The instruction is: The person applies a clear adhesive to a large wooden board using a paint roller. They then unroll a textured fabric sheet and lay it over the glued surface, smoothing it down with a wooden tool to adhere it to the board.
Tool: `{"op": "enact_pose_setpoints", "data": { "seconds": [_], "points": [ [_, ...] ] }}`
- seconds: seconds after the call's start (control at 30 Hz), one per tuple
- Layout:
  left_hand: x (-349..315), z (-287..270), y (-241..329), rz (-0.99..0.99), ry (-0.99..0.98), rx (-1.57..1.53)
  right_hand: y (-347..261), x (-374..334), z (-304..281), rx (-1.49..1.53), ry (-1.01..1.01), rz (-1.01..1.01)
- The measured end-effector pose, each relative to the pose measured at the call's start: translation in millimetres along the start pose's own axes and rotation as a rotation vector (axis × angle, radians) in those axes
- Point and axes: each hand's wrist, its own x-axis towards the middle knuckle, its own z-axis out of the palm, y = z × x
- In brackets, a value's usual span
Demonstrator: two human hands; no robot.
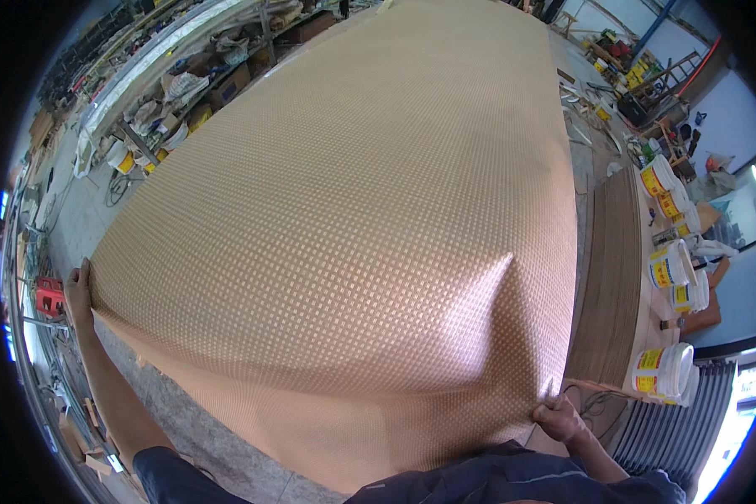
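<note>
A large tan sheet with a woven checker pattern (336,218) spreads away from me across most of the view. Its near part sags in a broad fold and hangs toward my body, and a sharp peak stands up right of the middle. At the sheet's left edge, my left hand (79,290) is closed around the border, arm stretched far out. My right hand (560,418) grips the near right corner in a fist beside my body. What lies under the sheet is hidden.
To the right, a stack of brown boards (609,277) bears several white buckets with yellow labels (668,265). Shelving with clutter (202,76) runs along the far left. A red object (49,296) is near my left hand. Grey ribbed panels (680,433) stand at lower right.
</note>
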Motion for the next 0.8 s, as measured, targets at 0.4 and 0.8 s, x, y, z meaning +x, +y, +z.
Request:
{"op": "enact_pose_setpoints", "data": {
  "seconds": [0.4,0.8],
  "points": [
    [-2,-2,-4,0.097,-0.008,-0.079,-7,9,8,-0.125,-0.02,0.006],
    [1,-14,-5,0.049,-0.015,0.02,30,21,5,0.004,0.018,0.033]
  ]
}}
